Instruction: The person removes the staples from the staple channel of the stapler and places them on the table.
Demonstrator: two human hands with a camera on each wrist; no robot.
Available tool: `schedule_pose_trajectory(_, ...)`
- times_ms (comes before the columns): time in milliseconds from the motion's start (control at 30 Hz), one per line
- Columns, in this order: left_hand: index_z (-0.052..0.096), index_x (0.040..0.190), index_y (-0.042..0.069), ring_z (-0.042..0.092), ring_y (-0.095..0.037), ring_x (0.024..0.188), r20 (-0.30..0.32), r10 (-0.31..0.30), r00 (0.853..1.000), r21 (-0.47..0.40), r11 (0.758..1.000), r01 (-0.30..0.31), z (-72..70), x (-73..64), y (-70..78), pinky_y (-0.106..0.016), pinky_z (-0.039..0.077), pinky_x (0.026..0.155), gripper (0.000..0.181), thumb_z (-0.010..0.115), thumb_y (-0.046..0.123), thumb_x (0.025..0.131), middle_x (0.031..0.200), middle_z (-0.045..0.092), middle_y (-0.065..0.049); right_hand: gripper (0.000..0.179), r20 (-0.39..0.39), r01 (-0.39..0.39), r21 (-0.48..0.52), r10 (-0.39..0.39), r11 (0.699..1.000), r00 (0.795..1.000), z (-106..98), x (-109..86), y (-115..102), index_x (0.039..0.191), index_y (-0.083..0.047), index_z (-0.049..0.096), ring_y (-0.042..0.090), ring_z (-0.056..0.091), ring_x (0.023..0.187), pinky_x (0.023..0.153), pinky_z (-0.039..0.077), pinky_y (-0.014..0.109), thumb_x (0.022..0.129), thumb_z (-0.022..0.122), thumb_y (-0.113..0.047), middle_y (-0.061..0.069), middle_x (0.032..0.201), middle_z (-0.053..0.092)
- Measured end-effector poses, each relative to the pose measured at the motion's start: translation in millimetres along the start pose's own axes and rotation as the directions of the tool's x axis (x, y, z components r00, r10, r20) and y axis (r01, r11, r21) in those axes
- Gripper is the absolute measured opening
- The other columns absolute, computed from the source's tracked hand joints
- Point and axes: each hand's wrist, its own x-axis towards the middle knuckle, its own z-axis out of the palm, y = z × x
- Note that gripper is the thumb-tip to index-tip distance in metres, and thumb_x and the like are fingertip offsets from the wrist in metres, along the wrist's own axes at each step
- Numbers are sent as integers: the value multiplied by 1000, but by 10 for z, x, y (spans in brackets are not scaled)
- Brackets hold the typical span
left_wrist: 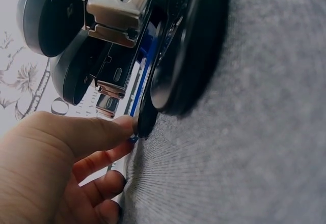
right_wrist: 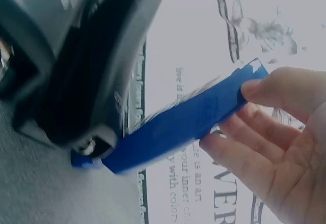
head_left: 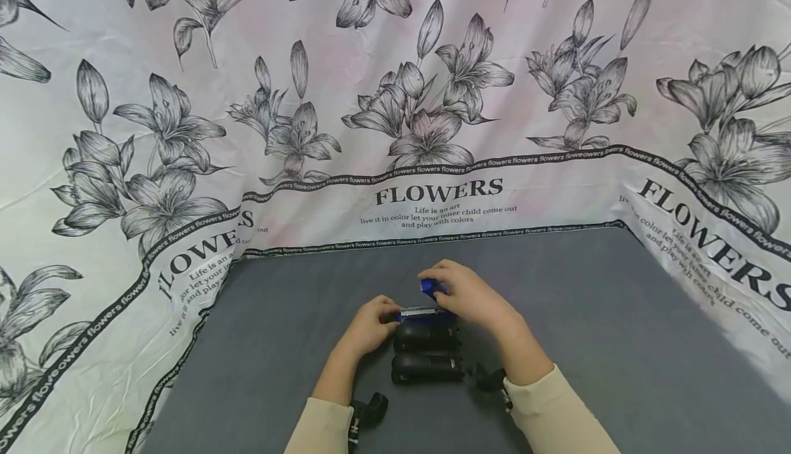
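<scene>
A blue stapler (head_left: 426, 319) lies farthest back in a row with two black staplers, the middle one (head_left: 426, 337) and the nearest one (head_left: 428, 369). Its blue top cover (right_wrist: 175, 127) is swung up, and the silver staple channel (head_left: 419, 311) shows below. My right hand (head_left: 467, 294) pinches the raised end of the cover between thumb and fingers; a ridged line runs along the cover's edge in the right wrist view. At the stapler's left end, my left hand (head_left: 369, 327) grips the base with thumb and forefinger. Black staplers partly hide the base in the left wrist view.
Grey cloth (head_left: 296, 289) covers the tabletop. White fabric printed with flowers (head_left: 432, 117) hangs behind it and along both sides. Black wrist camera mounts sit at the left wrist (head_left: 371, 410) and the right wrist (head_left: 491, 380), close to the nearest black stapler.
</scene>
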Motion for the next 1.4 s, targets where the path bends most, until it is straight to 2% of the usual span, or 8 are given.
schedule_pose_trajectory(200, 75, 118, 0, 61, -23, 101, -4, -7, 1000, 1, 1000, 7, -4, 1, 9, -41, 50, 86, 25, 72, 3, 92, 113, 64, -4, 39, -40, -47, 66, 50, 997, 998, -115, -45, 55, 131, -7, 68, 26, 64, 110, 86, 55, 43, 93, 69, 1, 5, 119, 64)
schedule_pose_trajectory(400, 75, 118, 1, 61, -24, 104, -4, -2, 1000, 12, 1000, 2, -3, -3, 1, -43, 50, 88, 26, 72, 3, 93, 114, 64, -5, 37, -70, -76, 43, 79, 996, 994, -197, -103, 159, 128, -9, 69, 29, 64, 115, 92, 52, 48, 92, 71, -1, 3, 118, 68)
schedule_pose_trajectory(567, 75, 118, 1, 61, -25, 104, -9, 1, 1000, 14, 1000, -1, -9, -6, 9, -44, 50, 89, 25, 72, 3, 93, 114, 64, -5, 37, -75, -79, 30, 81, 996, 994, -278, -158, 192, 129, -10, 70, 31, 63, 115, 97, 49, 54, 92, 72, -2, 4, 121, 68)
schedule_pose_trajectory(833, 75, 117, 1, 61, -24, 103, -20, -9, 1000, 14, 1000, 10, -5, -14, 20, -43, 50, 88, 25, 72, 3, 92, 113, 64, -4, 35, -94, -71, 42, 74, 997, 993, -358, -216, 277, 125, -9, 72, 33, 64, 111, 96, 49, 57, 91, 75, -3, 5, 118, 69)
schedule_pose_trajectory(1133, 76, 116, 3, 59, -20, 96, -21, -9, 1000, 24, 1000, 9, 18, -17, 15, -40, 49, 83, 24, 73, 3, 92, 111, 64, -2, 35, -67, -151, 33, 152, 988, 986, -458, -289, 338, 128, -7, 71, 30, 65, 109, 89, 52, 52, 95, 76, -17, 7, 120, 70)
schedule_pose_trajectory(1233, 76, 116, 3, 58, -19, 95, -21, -8, 1000, 23, 1000, 9, 20, -14, 15, -39, 49, 82, 24, 73, 3, 92, 111, 64, -2, 34, -69, -197, 45, 200, 979, 977, -505, -329, 353, 127, -7, 72, 30, 65, 109, 87, 53, 52, 95, 76, -17, 9, 120, 71)
schedule_pose_trajectory(1400, 76, 116, 1, 60, -22, 100, -25, 0, 1000, 22, 1000, 0, 8, -1, 16, -42, 50, 86, 25, 72, 3, 91, 110, 64, -3, 35, -46, -285, 65, 289, 956, 956, -594, -386, 396, 128, -6, 71, 31, 65, 109, 87, 53, 52, 95, 75, -16, 11, 118, 71)
